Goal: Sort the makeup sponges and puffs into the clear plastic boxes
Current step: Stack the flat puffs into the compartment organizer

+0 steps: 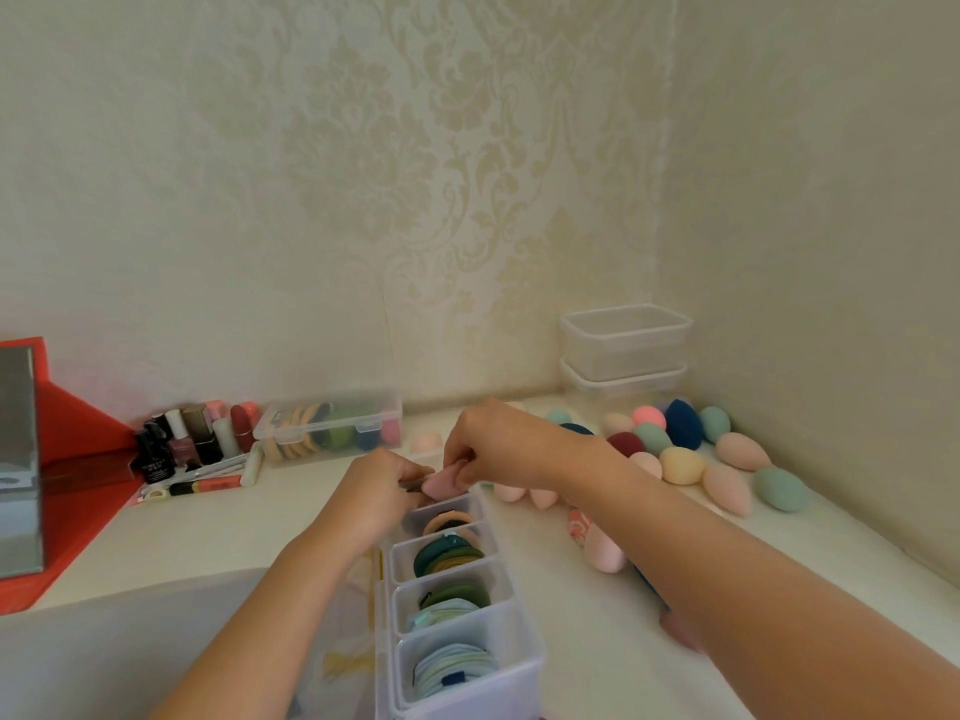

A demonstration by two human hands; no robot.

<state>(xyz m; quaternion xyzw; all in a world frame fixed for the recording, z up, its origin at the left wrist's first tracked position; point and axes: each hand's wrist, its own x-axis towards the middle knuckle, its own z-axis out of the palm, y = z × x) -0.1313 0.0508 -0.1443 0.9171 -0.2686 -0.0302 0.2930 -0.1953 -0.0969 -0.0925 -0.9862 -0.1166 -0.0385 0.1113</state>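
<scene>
Worktop (234,522) of pale cream fills a corner between two walls covered in damask wallpaper. A person's bare forearms reach forward from the bottom edge. The left grip (382,483) and the right grip (488,444) meet over the far end of a long clear divided box (519,662), which runs away from the viewer at centre. Both grips are clenched on one pink puff (441,484). The right thumb and fingers pinch its right side, and the left fingers curl at its left side. The puff is held just above the box's farthest compartment, where peach round puffs stand on edge. The next compartment holds dark teal, green and mustard puffs. The one after holds green and pale blue, and the nearest holds pale blue.

To the right, egg-shaped sponges (680,465) in pink, peach, yellow, mint, navy and maroon lie loose on the worktop, some just beside the right forearm. Behind them, two clear boxes (626,345) stand stacked in the corner. Against the back wall, left of centre, a closed clear case (332,426) holds more coloured puffs. Beside it stands a cluster of cosmetics (197,439), and a red stand (78,433) with a mirrored panel is at the left edge.
</scene>
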